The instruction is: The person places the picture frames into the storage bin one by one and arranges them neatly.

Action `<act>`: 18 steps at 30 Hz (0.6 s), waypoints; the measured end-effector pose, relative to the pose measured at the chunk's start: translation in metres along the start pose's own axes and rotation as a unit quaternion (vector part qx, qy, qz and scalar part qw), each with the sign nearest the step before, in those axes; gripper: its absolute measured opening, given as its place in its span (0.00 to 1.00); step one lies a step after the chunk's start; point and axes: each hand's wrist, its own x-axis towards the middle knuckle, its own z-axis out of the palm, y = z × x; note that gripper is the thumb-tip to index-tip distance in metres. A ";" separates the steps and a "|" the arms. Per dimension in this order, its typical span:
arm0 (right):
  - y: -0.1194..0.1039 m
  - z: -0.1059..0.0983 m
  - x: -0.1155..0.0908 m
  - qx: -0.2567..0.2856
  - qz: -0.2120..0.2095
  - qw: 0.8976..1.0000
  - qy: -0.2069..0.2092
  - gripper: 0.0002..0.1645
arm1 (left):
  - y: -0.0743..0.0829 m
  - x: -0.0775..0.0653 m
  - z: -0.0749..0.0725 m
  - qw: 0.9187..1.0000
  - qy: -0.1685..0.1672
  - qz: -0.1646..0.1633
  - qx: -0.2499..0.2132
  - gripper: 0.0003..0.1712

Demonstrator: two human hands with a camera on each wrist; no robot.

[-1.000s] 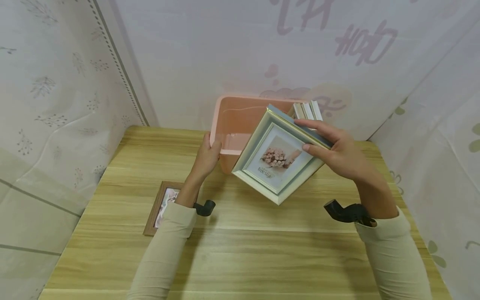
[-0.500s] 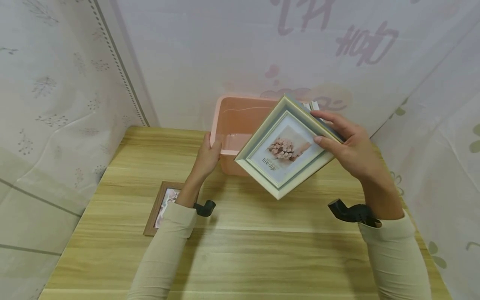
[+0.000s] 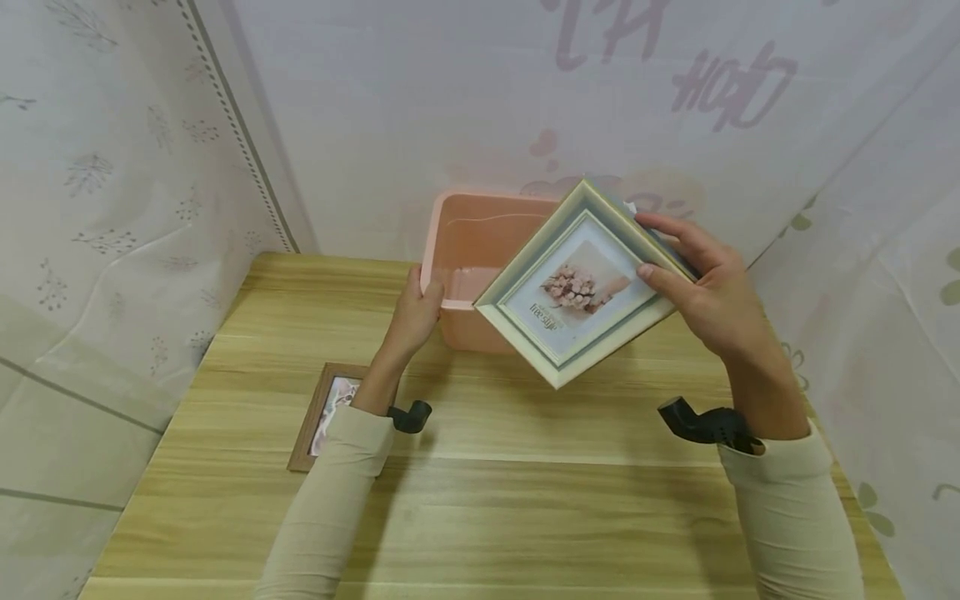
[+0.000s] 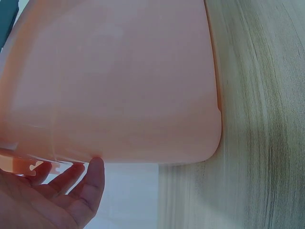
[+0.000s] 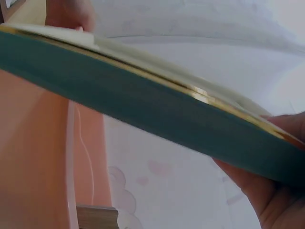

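Note:
With thumb and fingers, my right hand (image 3: 708,292) grips the upper right side of a cream and blue-grey picture frame (image 3: 573,283). The frame is tilted cornerwise, its flower picture facing me, held over the right part of a pink plastic bin (image 3: 468,325). My left hand (image 3: 416,317) holds the bin by its left side near the front corner; in the left wrist view its fingertips touch the pink wall (image 4: 124,95). From the right wrist view the frame's teal edge (image 5: 143,105) shows from the side. Inside the bin, a brownish edge (image 5: 97,217) shows below it.
A brown wooden picture frame (image 3: 315,417) lies on the wood-grain table (image 3: 525,517), partly under my left forearm. Behind the bin hangs a pale printed curtain (image 3: 360,125), with more fabric at both sides. A black wrist mount (image 3: 705,423) juts from my right sleeve.
The cream frame has moved slightly right and up with my right hand, now covering most of the white frame edges standing in the bin. My left hand has stayed put.

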 end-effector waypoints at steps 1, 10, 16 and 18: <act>0.000 0.000 0.001 0.004 -0.002 1.000 0.009 0.30 | 0.000 0.000 0.000 1.000 -0.001 0.001 0.001 0.28; -0.002 -0.003 0.006 -0.028 0.029 0.997 0.065 0.31 | 0.002 -0.002 -0.001 1.000 -0.004 0.000 0.013 0.29; -0.004 -0.001 0.015 -0.046 0.041 0.992 0.113 0.31 | 0.002 -0.002 -0.001 1.000 -0.004 -0.001 0.013 0.30; -0.005 0.000 0.018 -0.058 0.047 0.989 0.126 0.30 | 0.003 -0.002 0.000 1.000 -0.003 -0.002 0.013 0.29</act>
